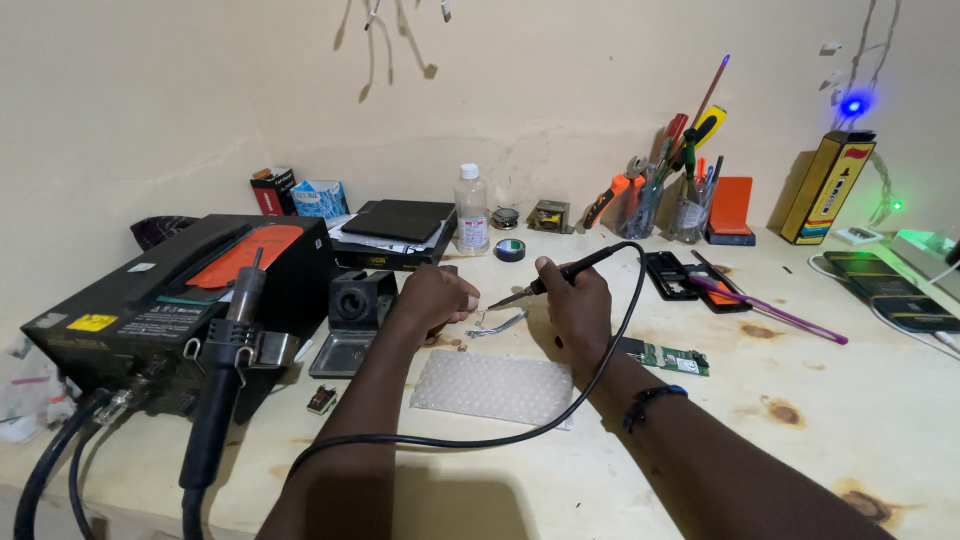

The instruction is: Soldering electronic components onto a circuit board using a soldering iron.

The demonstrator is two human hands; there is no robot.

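My right hand (577,303) grips a black soldering iron (560,275) like a pen, its tip pointing left toward my left hand (432,300). The iron's black cable (610,340) loops over my right forearm and runs to the left front. My left hand is closed over something small on the wooden bench; what it holds is hidden. Metal tweezers (497,324) lie on the bench between the hands, just under the iron's tip. A sheet of bubble wrap (492,387) lies in front of both hands.
A black rework station (150,310) with a hot-air wand (225,380) stands at left, an iron stand (352,320) beside it. A green circuit board (673,358), phone parts (665,275), tool cups (665,205), a clear bottle (471,210) and tape roll (509,249) sit around.
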